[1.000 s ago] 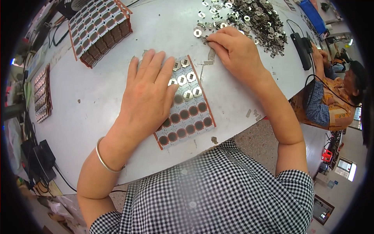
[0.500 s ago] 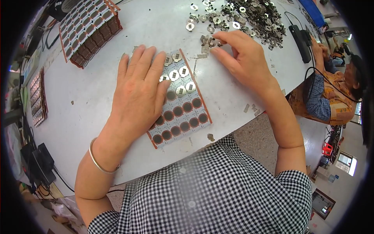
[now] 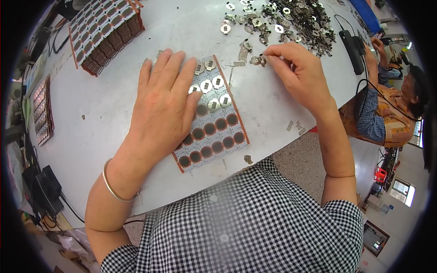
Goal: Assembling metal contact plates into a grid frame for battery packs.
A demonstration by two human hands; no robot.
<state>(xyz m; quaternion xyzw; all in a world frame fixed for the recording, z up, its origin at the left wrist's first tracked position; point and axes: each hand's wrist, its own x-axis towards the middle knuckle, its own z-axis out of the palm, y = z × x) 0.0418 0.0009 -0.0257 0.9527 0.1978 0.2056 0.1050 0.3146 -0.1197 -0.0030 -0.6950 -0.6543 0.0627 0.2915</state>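
A flat panel [image 3: 210, 141] with orange-brown edges and rows of dark round spots lies on the table in front of me. Shiny round metal discs [image 3: 206, 85], each with a small dark rectangle in its middle, sit on several spots of its far rows. My left hand [image 3: 161, 98] lies flat over the panel's left side, fingers stretched out, hiding part of it. To the right, my right hand [image 3: 296, 73] has thumb and forefinger pinched together at a small metal disc [image 3: 256, 60] with a dark tab, low over the table. The fingertips partly cover what they grip.
Many loose metal discs [image 3: 302, 27] are heaped at the far right. Stacked panels [image 3: 107, 34] stand at the far left, with a smaller stack [image 3: 43, 111] at the left edge. A black power strip [image 3: 351, 52] lies right of the heap. Another person [image 3: 387, 109] sits at the right.
My right hand has shifted slightly right, and its thumb and forefinger have come together at a disc. Some discs near the fingertips lie differently. My left hand stays on the panel.
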